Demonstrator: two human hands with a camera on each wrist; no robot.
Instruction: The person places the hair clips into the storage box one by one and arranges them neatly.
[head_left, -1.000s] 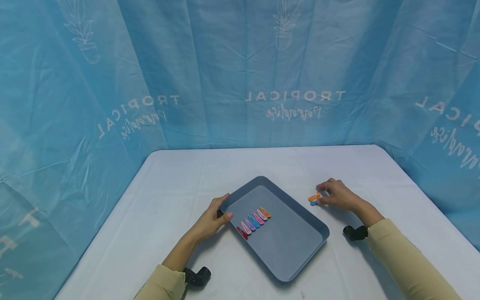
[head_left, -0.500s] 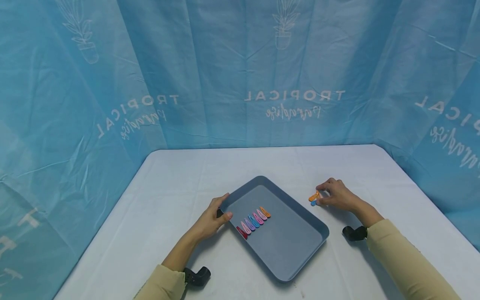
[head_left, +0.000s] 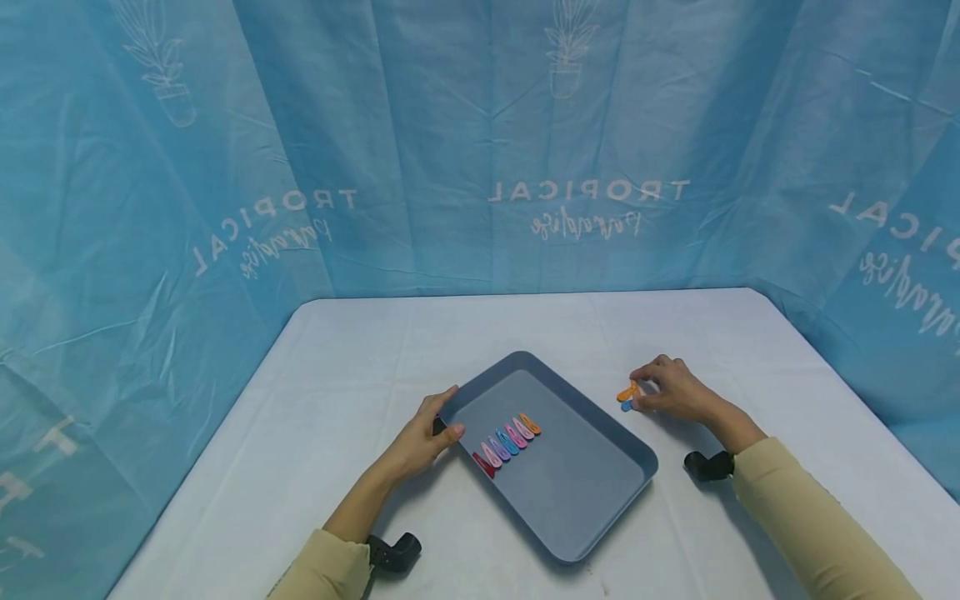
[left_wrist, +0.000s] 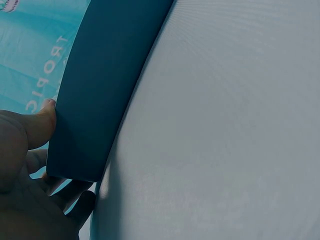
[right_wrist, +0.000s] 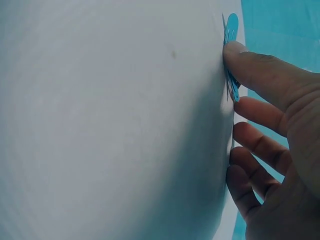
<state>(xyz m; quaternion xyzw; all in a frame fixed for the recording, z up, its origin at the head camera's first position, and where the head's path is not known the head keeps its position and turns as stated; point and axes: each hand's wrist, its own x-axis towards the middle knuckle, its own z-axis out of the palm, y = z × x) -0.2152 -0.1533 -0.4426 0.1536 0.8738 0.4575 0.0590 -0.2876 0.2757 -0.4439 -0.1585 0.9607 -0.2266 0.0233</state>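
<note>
My left hand (head_left: 417, 440) grips the left corner of a grey-blue rectangular tray (head_left: 573, 479), thumb over the rim and fingers around the outside. Inside the tray lies a slanting row of snap hair clips, running from a red hair clip (head_left: 483, 465) through pink, purple and blue to an orange hair clip (head_left: 530, 424). To the right of the tray, my right hand (head_left: 673, 392) has thumb and forefinger closed about a small group of hair clips on the table. An orange clip (head_left: 626, 394) and a blue clip (right_wrist: 232, 25) show there; the thumb is on the blue one.
A white cloth covers the table (head_left: 360, 350). Blue printed curtains (head_left: 450, 150) hang behind it and at both sides. A black wrist camera (head_left: 395, 553) sits on the left wrist, another black camera (head_left: 708, 467) on the right.
Almost nothing differs. The right-hand fingertips shift very slightly at the orange and blue hair clips; the left hand and the tray stay in place.
</note>
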